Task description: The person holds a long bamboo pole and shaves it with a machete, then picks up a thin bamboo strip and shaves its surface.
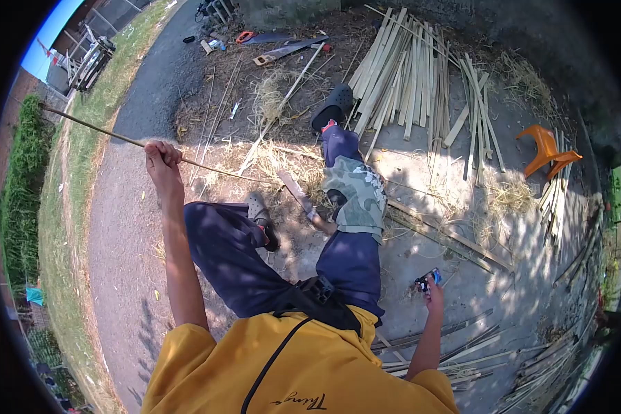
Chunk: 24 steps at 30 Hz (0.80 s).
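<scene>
Dappled concrete (476, 297), wood strips (407, 76) heaped far right; left hand (163, 157) clenched round thin stick (96, 126), right hand (434, 294) grasping small object (423, 280).

Holds left arm (184, 262) straight forward, left hand (163, 161) curled into a fist; holds right arm (426, 341) out sideways, right hand (434, 295) in a grip.

This is an open-air working yard. It has grey concrete ground (400, 310), spotted with sunlight and shade. Near its far edge lie many long, flat, pale wood-like strips (410, 76) and two handsaws with metal blades (290, 50). Straw-coloured curly shavings (510, 197) are scattered about. Along the left edge run a dark grey paved path (145, 103) and green grass (76, 200).
</scene>
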Tool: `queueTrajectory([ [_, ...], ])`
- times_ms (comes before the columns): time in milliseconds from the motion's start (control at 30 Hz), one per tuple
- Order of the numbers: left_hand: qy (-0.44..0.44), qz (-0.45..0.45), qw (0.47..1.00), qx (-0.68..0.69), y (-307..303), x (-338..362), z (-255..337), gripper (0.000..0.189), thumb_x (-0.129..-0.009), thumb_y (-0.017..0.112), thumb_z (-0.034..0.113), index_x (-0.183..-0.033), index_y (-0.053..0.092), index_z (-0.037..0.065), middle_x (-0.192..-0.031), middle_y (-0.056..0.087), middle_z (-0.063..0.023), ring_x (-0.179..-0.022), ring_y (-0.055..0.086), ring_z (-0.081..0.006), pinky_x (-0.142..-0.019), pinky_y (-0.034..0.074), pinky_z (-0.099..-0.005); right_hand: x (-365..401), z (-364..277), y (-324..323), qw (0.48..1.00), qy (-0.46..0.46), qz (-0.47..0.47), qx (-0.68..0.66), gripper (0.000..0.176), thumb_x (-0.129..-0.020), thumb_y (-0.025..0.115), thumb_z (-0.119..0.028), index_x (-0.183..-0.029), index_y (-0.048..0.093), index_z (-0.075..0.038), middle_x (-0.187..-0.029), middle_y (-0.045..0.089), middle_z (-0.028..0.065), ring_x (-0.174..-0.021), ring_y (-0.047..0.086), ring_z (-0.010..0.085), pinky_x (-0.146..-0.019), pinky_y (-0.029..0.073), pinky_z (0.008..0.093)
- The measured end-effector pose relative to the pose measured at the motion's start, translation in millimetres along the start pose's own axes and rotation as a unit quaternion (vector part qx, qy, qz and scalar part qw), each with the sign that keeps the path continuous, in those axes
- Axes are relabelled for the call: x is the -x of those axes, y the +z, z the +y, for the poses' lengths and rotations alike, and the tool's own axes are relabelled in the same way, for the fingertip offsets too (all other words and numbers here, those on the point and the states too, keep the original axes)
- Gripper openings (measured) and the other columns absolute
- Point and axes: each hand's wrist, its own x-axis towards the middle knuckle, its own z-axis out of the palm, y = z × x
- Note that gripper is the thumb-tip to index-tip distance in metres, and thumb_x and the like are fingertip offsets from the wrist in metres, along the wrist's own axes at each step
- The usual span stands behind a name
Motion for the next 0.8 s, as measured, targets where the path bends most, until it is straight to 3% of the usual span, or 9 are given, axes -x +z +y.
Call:
queueTrajectory([
  [100,0.008,0.009,1.000,0.012,-2,13,6,0.039,-0.104,0.042,0.042,-0.082,0.041,0.010,-0.067,0.030,0.0019,-0.061,0.030,-0.0098,-0.058,0.032,-0.0269,6,-95,70,0.997,-0.071,-0.009,0.028,0.028,-0.089,0.071,-0.034,-0.101,0.062,-0.010,-0.068,0.060,-0.0021,-0.050,0.052,0.0018,-0.034,0.029,0.0154],
  [300,0.016,0.019,0.999,0.046,-21,49,12,0.039,-0.104,0.041,0.040,-0.082,0.040,0.008,-0.068,0.033,0.0007,-0.058,0.031,-0.0106,-0.057,0.031,-0.0277,-86,-253,249,0.992,-0.110,-0.039,0.043,0.019,-0.085,0.074,-0.020,-0.086,0.062,-0.006,-0.062,0.054,-0.0023,-0.043,0.042,0.0040,-0.033,0.025,0.0181],
  [433,0.035,0.068,0.996,0.038,-33,67,14,0.039,-0.103,0.041,0.042,-0.082,0.039,0.009,-0.065,0.030,0.0007,-0.056,0.026,-0.0107,-0.054,0.028,-0.0282,-69,-332,432,0.966,-0.158,-0.187,0.084,0.019,-0.084,0.075,-0.019,-0.083,0.061,-0.008,-0.061,0.046,-0.0033,-0.042,0.036,0.0036,-0.034,0.024,0.0172],
  [500,0.033,0.097,0.994,0.049,-48,73,11,0.040,-0.103,0.042,0.043,-0.081,0.038,0.009,-0.065,0.030,0.0012,-0.055,0.026,-0.0105,-0.054,0.028,-0.0281,-79,-343,516,0.929,-0.021,-0.304,0.209,0.021,-0.085,0.074,-0.024,-0.086,0.062,-0.007,-0.060,0.052,-0.0017,-0.039,0.033,0.0034,-0.034,0.019,0.0170],
  [567,0.050,0.113,0.990,0.064,-60,77,7,0.040,-0.103,0.041,0.042,-0.081,0.038,0.008,-0.065,0.031,0.0007,-0.055,0.027,-0.0106,-0.054,0.028,-0.0283,-124,-335,612,0.888,0.055,-0.331,0.313,0.023,-0.085,0.074,-0.026,-0.081,0.059,-0.010,-0.057,0.047,-0.0022,-0.038,0.031,0.0042,-0.033,0.019,0.0179],
  [600,0.050,0.126,0.988,0.076,-65,79,8,0.041,-0.104,0.040,0.041,-0.081,0.039,0.007,-0.065,0.032,0.0001,-0.056,0.029,-0.0108,-0.054,0.029,-0.0286,-101,-356,665,0.851,0.109,-0.343,0.384,0.027,-0.086,0.074,-0.029,-0.078,0.056,-0.011,-0.057,0.046,-0.0020,-0.039,0.032,0.0043,-0.034,0.020,0.0187],
  [633,0.058,0.131,0.987,0.072,-66,78,8,0.041,-0.104,0.040,0.041,-0.081,0.039,0.007,-0.065,0.032,0.0001,-0.056,0.029,-0.0108,-0.054,0.029,-0.0286,-72,-370,734,0.880,0.028,-0.333,0.337,0.023,-0.090,0.069,-0.027,-0.083,0.058,-0.008,-0.062,0.050,-0.0001,-0.042,0.036,0.0048,-0.035,0.022,0.0185],
  [700,0.049,0.162,0.984,0.059,-68,75,12,0.041,-0.103,0.040,0.042,-0.081,0.039,0.008,-0.063,0.032,0.0002,-0.054,0.028,-0.0106,-0.054,0.029,-0.0286,9,-434,848,0.898,-0.095,-0.425,0.059,0.023,-0.094,0.065,-0.023,-0.097,0.059,-0.001,-0.069,0.058,0.0055,-0.046,0.043,0.0066,-0.036,0.025,0.0181],
  [800,0.039,0.154,0.986,0.053,-67,79,13,0.042,-0.103,0.041,0.044,-0.081,0.039,0.008,-0.064,0.032,0.0001,-0.054,0.029,-0.0105,-0.054,0.029,-0.0281,140,-498,929,0.872,-0.220,-0.420,0.123,0.033,-0.090,0.071,-0.027,-0.104,0.059,0.001,-0.083,0.064,0.0093,-0.049,0.040,0.0057,-0.039,0.027,0.0181],
])
